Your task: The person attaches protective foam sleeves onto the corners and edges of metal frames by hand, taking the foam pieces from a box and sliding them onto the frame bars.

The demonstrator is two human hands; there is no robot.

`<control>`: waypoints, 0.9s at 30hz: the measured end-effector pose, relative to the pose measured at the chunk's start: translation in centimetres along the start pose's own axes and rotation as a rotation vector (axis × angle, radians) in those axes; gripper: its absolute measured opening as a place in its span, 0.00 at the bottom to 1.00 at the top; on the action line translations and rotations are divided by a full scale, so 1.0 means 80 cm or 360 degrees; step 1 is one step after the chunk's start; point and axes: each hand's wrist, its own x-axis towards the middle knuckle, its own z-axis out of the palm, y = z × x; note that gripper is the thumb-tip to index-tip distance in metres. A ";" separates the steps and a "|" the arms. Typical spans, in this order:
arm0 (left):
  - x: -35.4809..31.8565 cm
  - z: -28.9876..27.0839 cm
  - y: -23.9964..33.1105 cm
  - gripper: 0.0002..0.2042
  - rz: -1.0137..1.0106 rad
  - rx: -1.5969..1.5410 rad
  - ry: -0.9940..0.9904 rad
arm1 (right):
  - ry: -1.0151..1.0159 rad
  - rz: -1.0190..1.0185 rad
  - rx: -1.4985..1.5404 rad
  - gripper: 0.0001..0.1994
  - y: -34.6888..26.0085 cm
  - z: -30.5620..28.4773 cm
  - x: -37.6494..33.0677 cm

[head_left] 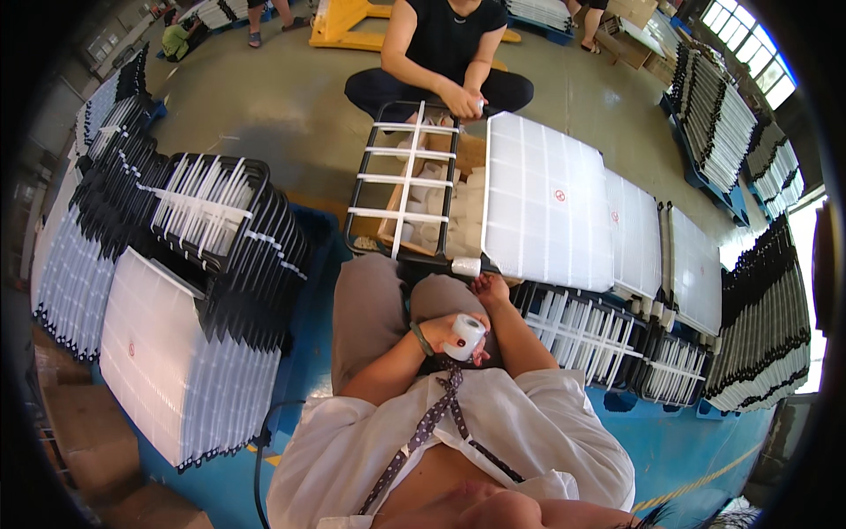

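A roll of clear wrapping film is in my left hand, whose fingers wrap round it above my lap. My right hand is by the near right corner of a black tubular frame with white crossbars. Its fingers are curled; what they pinch, if anything, is too small to make out. Just left of it, a whitish film wrapping covers part of the frame's near edge. Across from me, a seated person's hands hold a small white roll at the frame's far right corner.
Under the frame, a cardboard box holds several white rolls. White-covered panels lie stacked to the right. More stacked frames stand at the left, beside a white panel stack. A yellow pallet jack stands behind the person.
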 end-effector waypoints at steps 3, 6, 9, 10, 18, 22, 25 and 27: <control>-0.001 0.005 0.002 0.26 0.0028 -0.0040 0.0047 | -0.0007 -0.0004 -0.0034 0.09 0.001 0.004 -0.002; 0.002 0.007 0.006 0.26 0.0036 -0.0037 0.0119 | -0.0017 -0.0023 -0.0026 0.08 -0.003 0.002 0.002; 0.002 0.006 0.003 0.28 0.0031 -0.0048 0.0150 | -0.0041 0.0000 -0.0030 0.08 -0.002 0.000 0.004; 0.002 0.006 0.003 0.28 0.0031 -0.0048 0.0152 | -0.0041 0.0002 -0.0029 0.08 -0.002 0.001 0.004; 0.002 0.007 0.003 0.26 0.0065 -0.0012 0.0129 | 0.0021 0.0008 0.0001 0.07 -0.003 -0.002 0.008; 0.002 0.008 0.002 0.27 0.0070 -0.0055 0.0180 | 0.0022 0.0004 -0.0018 0.08 0.000 0.000 0.003; 0.004 0.007 0.005 0.29 0.0050 -0.0128 0.0174 | -0.0035 -0.0007 -0.0034 0.09 -0.002 0.002 -0.002; 0.005 0.008 0.009 0.28 0.0007 -0.0129 0.0193 | -0.0069 0.0034 -0.0011 0.09 -0.004 0.004 -0.003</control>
